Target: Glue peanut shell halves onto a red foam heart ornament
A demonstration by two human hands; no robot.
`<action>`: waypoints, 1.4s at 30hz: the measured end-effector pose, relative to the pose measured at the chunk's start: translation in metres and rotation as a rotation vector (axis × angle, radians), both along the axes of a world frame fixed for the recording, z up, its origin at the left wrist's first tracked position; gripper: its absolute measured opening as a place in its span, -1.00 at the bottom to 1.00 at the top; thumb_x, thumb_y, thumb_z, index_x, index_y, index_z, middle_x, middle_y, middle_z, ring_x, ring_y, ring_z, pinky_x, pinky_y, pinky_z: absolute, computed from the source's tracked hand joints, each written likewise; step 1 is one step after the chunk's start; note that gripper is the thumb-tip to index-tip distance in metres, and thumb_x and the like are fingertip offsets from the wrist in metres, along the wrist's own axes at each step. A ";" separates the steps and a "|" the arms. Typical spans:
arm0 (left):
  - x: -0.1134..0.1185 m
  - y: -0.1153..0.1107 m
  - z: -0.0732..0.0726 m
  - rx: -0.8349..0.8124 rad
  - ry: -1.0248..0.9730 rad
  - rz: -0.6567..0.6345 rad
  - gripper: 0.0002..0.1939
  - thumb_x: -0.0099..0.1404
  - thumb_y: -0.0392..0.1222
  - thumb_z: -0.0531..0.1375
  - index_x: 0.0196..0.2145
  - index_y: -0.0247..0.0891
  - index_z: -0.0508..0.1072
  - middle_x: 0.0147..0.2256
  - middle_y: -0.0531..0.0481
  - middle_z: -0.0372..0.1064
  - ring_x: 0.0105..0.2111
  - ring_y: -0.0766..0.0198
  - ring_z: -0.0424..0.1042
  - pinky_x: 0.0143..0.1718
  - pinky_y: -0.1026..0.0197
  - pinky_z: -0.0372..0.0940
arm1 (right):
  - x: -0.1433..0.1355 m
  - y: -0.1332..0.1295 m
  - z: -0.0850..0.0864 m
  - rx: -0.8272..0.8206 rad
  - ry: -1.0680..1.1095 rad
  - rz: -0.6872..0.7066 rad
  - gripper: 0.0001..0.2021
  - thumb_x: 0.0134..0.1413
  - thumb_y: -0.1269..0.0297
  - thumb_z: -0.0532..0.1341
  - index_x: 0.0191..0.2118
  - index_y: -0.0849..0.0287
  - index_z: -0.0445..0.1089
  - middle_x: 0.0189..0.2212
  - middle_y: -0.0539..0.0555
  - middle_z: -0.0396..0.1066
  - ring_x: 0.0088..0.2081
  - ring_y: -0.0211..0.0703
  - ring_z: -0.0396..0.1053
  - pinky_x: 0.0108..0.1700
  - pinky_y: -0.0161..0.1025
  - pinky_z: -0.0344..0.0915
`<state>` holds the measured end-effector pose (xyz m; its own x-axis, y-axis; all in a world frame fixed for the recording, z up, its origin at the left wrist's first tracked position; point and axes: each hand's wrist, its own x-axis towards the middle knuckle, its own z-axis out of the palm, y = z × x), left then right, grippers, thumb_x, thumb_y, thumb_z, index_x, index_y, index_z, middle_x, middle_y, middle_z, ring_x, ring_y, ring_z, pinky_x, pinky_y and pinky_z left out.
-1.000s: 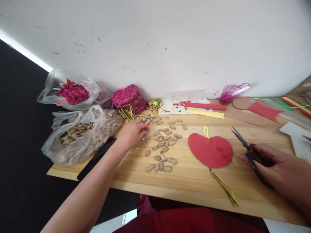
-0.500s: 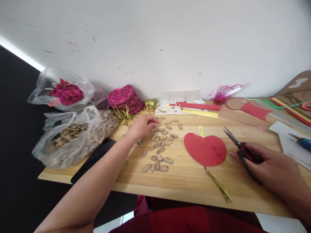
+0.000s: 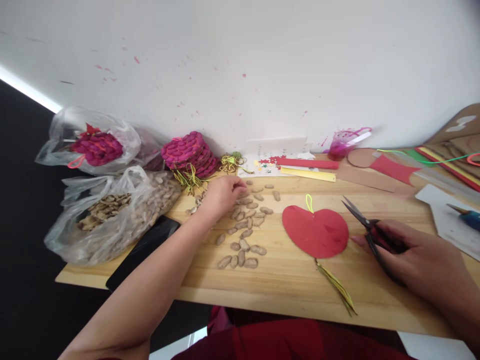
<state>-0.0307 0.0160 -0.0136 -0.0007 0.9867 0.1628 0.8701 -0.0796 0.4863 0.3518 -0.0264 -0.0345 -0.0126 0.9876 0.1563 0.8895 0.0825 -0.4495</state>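
My right hand (image 3: 423, 260) grips a pair of scissors (image 3: 369, 225) with dark handles, blades slightly parted and pointing up-left. Beside the blade side lies a red heart-like cutout (image 3: 315, 231) with a yellow loop (image 3: 309, 203) on top and a green-yellow tassel (image 3: 337, 289) below. My left hand (image 3: 223, 195) is closed, fingertips pinched together at the far end of the scattered peanuts (image 3: 245, 233). Whatever those fingers hold is hidden. Several small shell pieces (image 3: 195, 204) lie left of that hand, partly behind the wrist.
Clear plastic bags stand at left, one of them a bag of peanuts (image 3: 150, 200), near a black flat device (image 3: 142, 250). Along the wall are stacked magenta peanut-covered pieces (image 3: 189, 152), a red strip (image 3: 307, 163), a purple-stained cup (image 3: 341, 145) and cardboard (image 3: 365, 180).
My left hand has shifted slightly right over the peanuts, and shell pieces beside it now show. The view has tilted a little. My right hand stays with the scissors.
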 end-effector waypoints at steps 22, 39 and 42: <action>-0.023 -0.032 -0.016 0.112 0.359 -0.128 -0.58 0.29 -0.40 0.09 -0.01 -0.12 0.60 -0.20 -0.13 0.50 -0.16 0.02 0.39 -0.06 0.00 0.26 | -0.003 0.001 0.005 -0.068 -0.039 -0.035 -0.47 -0.26 -0.34 0.13 -0.44 0.05 0.47 -0.46 0.05 0.57 -0.42 0.06 0.50 -0.46 -0.16 0.28; -0.060 -0.026 -0.004 0.077 0.302 0.026 -0.79 0.29 -0.26 0.20 -0.18 -0.20 0.63 -0.19 -0.11 0.55 -0.12 0.02 0.44 0.02 0.03 0.29 | 0.019 0.006 -0.019 0.019 -0.134 0.030 -0.50 -0.13 -0.29 0.12 -0.30 -0.01 0.53 -0.36 0.05 0.61 -0.38 0.12 0.53 -0.48 -0.13 0.31; -0.052 -0.025 -0.009 0.101 0.337 0.019 -0.79 0.31 -0.15 0.23 -0.17 -0.22 0.63 -0.22 -0.15 0.51 -0.14 0.00 0.40 -0.01 0.00 0.28 | 0.017 0.005 -0.018 0.034 -0.144 0.032 -0.51 -0.12 -0.27 0.12 -0.33 0.01 0.52 -0.36 0.07 0.61 -0.38 0.12 0.53 -0.48 -0.14 0.30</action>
